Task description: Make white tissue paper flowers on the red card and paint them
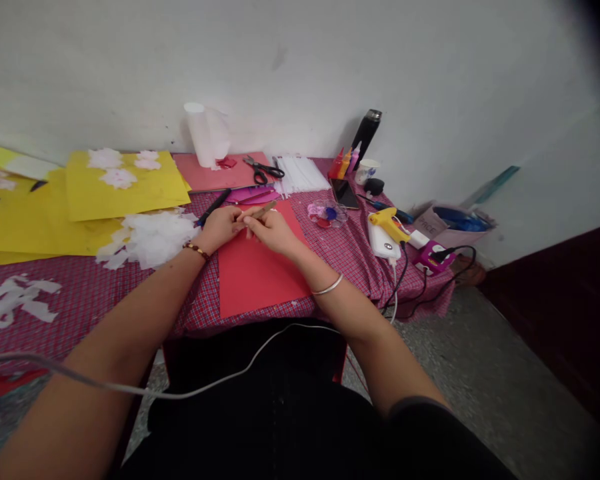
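I am holding a thin brown stick [261, 211] between both hands, just above the far edge of the red paper sheet [257, 270]. It is lying tilted, its far end pointing up and to the right. My right hand [273, 230] is curling over it, fingers closed round its near part. My left hand [223, 227] is meeting it from the other side, fingertips pinched at the near end; how much of the stick it is actually gripping I cannot tell.

The red sheet is lying flat on the checked tabletop [90, 293], reaching to its near edge. Just left of my left hand a heap of white tissue scraps [150, 237] is resting beside the yellow paper sheets [123, 187]. A dark pen [213, 206] is lying just beyond my left hand. Farther back, black scissors [261, 170] are lying on a pink sheet [220, 177]. To the right, a clear dish of coloured bits [327, 213], a phone [345, 193] and a yellow glue gun [389, 223] are sitting well apart from my hands.
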{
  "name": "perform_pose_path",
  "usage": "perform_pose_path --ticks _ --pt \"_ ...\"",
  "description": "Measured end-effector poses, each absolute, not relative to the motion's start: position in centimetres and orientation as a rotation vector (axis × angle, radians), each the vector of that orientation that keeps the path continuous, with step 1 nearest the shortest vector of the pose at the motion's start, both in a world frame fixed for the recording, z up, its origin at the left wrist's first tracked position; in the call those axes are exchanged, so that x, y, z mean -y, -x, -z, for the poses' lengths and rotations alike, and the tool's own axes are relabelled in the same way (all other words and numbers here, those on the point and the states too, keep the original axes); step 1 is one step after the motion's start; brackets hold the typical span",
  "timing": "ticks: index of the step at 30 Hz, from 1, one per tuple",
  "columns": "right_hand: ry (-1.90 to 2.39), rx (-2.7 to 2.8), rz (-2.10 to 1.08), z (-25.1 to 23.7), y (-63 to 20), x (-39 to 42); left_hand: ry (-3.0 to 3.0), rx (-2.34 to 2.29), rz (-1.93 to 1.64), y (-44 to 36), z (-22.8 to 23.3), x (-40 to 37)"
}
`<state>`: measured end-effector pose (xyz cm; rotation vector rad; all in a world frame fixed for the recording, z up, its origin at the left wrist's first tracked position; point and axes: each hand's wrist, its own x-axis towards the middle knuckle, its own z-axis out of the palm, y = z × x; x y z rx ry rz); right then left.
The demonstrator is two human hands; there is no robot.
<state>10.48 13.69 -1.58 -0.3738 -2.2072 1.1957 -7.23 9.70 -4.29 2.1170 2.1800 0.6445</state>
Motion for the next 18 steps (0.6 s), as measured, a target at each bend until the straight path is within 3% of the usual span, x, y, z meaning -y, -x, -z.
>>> perform_pose_path --ticks 7,18 --pt "0.410 2.123 -1.346 1.21 -10.45 -13.91 -2.136 -2.216 -0.696 7.08 4.28 -9.85" --pt "0.420 2.256 -1.185 1.58 -10.44 -13.63 -2.080 -2.259 -0.640 7.38 4.51 -9.85"
